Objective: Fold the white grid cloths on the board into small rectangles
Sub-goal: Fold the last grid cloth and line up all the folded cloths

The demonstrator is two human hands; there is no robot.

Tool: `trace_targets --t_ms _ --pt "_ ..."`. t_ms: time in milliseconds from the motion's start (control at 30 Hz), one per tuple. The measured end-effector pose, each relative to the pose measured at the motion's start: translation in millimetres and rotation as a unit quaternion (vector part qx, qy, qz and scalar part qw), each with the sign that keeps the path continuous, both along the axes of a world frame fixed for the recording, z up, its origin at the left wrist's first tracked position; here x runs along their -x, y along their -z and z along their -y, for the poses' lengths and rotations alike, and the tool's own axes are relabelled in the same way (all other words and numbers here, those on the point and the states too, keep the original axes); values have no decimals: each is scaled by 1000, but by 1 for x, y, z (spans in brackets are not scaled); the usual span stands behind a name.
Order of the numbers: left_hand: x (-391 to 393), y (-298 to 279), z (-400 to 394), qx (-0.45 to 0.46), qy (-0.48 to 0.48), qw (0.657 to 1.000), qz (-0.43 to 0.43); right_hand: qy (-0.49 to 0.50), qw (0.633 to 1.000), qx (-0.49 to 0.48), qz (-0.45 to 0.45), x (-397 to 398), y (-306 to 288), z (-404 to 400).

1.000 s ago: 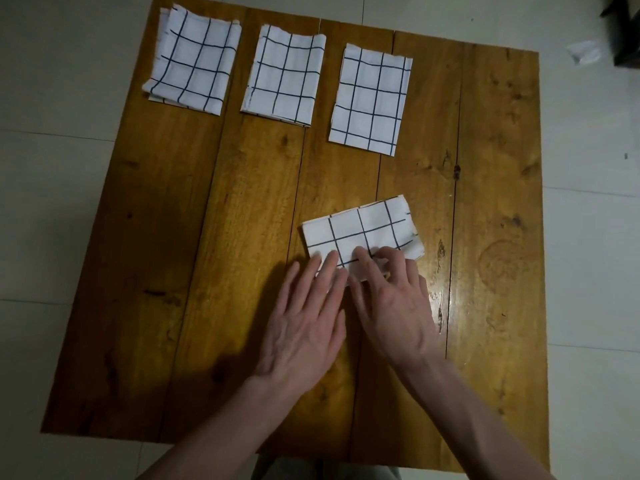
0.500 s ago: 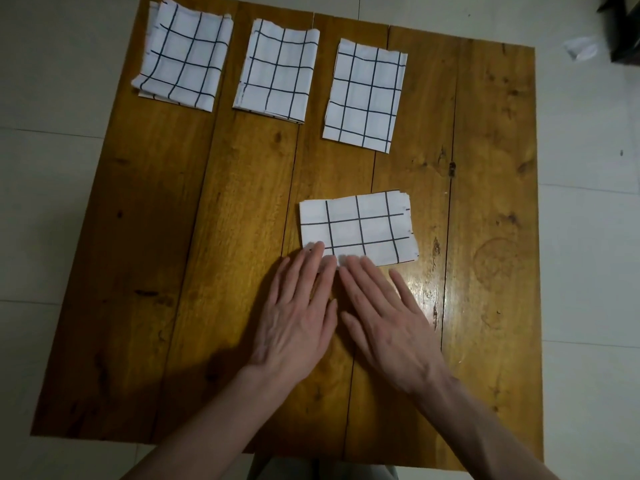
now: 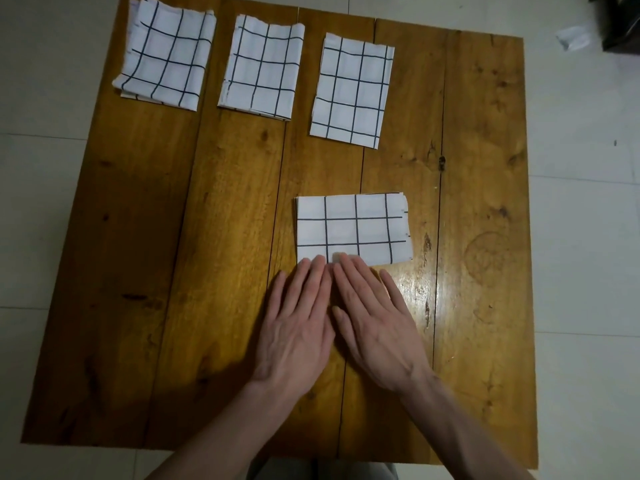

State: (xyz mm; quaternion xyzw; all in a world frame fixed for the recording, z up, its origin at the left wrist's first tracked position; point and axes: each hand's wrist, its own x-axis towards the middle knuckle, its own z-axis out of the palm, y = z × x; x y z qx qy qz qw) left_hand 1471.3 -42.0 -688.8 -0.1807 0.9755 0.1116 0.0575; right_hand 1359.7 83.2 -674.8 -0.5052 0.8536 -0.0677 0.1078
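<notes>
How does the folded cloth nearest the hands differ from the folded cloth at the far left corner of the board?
The near cloth lies with its long side across the board; the far-left cloth lies lengthwise. The near cloth has fingertips of both hands at its near edge; the far-left cloth is untouched. The near cloth's layers sit fairly squarely; the far-left cloth's lower layers peek out. Both are white with a dark grid, folded.

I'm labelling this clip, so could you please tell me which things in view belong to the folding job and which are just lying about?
Part of the job:
- wooden board
- three folded grid cloths along the far edge
- folded grid cloth nearest the hands
- left hand, right hand, flat, fingertips at its near edge

Just lying about:
- crumpled white scrap on the floor
- dark object in the far right corner
</notes>
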Motion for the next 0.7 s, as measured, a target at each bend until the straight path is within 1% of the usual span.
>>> trace_targets --t_ms 100,267,500,700 --pt "0 -1 0 -4 -7 1000 0 -17 999 -34 8 2 2 2" --pt "0 -2 0 -11 -14 1000 -1 -22 998 -62 11 9 4 -3" --pt "-1 0 -2 -29 -34 999 -5 -34 995 -89 5 32 1 -23" --pt "-2 1 2 -25 -28 999 7 -22 996 -81 11 42 0 -33"
